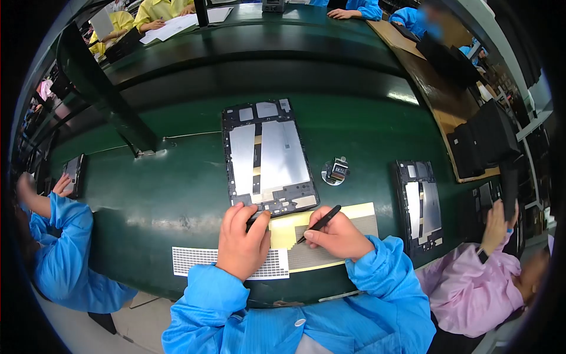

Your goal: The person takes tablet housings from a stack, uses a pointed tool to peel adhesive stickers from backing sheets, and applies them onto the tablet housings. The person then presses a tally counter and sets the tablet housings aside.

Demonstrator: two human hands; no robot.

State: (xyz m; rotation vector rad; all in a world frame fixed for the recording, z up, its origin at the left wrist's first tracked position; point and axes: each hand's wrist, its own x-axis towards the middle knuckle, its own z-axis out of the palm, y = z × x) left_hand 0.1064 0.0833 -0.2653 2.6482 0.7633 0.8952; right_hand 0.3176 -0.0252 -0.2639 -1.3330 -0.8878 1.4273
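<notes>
An opened tablet (274, 156), with silver plates and a dark frame, lies on the green workbench. My left hand (244, 242) is at its near left edge, fingers bent and closed; a dark bit shows by the fingertips, but what they hold is unclear. My right hand (339, 236) pinches slim black tweezers (321, 220), which point down and left. Their tip is at a yellow-backed sheet of small grey stickers (356, 221). Partly under my left hand is a white sheet with rows of small dark labels (194, 262).
A small metal counter device (337, 170) stands right of the tablet. Another opened tablet (420, 206) lies farther right. Co-workers sit on both sides, one in a pink sleeve (471, 289). A dark post (112, 100) rises at back left.
</notes>
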